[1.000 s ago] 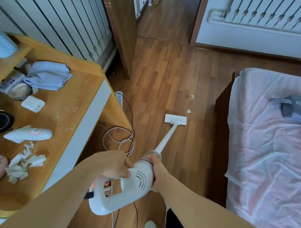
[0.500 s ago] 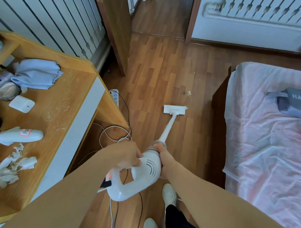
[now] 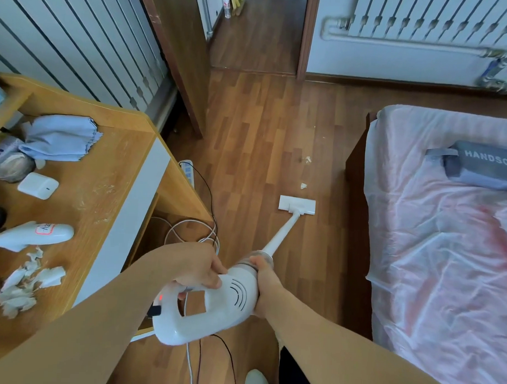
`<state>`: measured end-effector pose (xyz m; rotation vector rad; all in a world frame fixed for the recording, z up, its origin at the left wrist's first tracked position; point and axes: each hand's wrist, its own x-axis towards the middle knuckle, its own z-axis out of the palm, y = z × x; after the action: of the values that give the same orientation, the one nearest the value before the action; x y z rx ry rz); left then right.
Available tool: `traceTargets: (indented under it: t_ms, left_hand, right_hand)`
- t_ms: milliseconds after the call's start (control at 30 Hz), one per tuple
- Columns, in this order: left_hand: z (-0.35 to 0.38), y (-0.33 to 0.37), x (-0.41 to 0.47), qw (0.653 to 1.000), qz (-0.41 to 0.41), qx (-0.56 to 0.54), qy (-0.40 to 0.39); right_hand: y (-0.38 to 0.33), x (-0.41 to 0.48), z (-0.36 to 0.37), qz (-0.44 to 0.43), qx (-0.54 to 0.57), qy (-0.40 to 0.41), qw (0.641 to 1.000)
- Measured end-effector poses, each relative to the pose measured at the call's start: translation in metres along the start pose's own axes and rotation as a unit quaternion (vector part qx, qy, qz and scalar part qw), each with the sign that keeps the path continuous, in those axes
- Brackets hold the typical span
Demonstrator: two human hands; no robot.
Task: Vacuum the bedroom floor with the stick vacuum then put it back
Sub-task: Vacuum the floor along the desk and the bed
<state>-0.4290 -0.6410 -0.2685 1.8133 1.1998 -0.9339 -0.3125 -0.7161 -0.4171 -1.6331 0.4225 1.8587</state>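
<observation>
White stick vacuum (image 3: pixel 235 297) gripped by left hand (image 3: pixel 198 267) atop, right hand (image 3: pixel 267 285) alongside.

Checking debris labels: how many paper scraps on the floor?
2. The near scrap lies just beyond the vacuum head; the far scrap farther on toward the doorway. More may hide under the desk or bed.

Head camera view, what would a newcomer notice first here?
The white stick vacuum fills the centre foreground, the left hand gripping its handle and the right hand holding its body. Its floor head sits on the wood floor just short of two paper scraps. A plastic-covered bed fills the right side.
</observation>
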Motion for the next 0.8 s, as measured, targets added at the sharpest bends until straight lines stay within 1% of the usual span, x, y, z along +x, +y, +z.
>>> traceTargets:
  t_ms: [167, 300, 400, 533, 633, 733, 800]
  left_hand:
    - [-0.002, 0.031, 0.036, 0.999, 0.035, 0.010, 0.020]
    - [-0.018, 0.053, 0.064, 0.997, 0.069, 0.030, 0.036]
    - [-0.036, 0.066, 0.083, 0.996, 0.066, 0.048, 0.042]
    - [-0.056, 0.080, 0.105, 0.997, 0.065, 0.029, 0.042]
    - [-0.061, 0.086, 0.116, 0.997, 0.065, 0.032, 0.033]
    - [-0.059, 0.086, 0.113, 0.996, 0.072, 0.044, 0.018]
    - [-0.053, 0.081, 0.108, 0.994, 0.081, 0.059, 0.032]
  right_hand:
    - [-0.037, 0.013, -0.029, -0.020, 0.000, 0.007, 1.000]
    - [-0.076, 0.019, -0.045, -0.028, -0.004, 0.006, 1.000]
    - [-0.105, 0.026, -0.051, -0.030, -0.005, 0.006, 1.000]
    - [-0.136, 0.035, -0.055, -0.040, -0.001, -0.001, 0.999]
    - [-0.146, 0.040, -0.061, -0.038, 0.001, -0.008, 0.999]
    - [-0.140, 0.042, -0.065, -0.031, -0.001, -0.012, 0.999]
    - [-0.132, 0.044, -0.065, -0.031, -0.002, -0.002, 1.000]
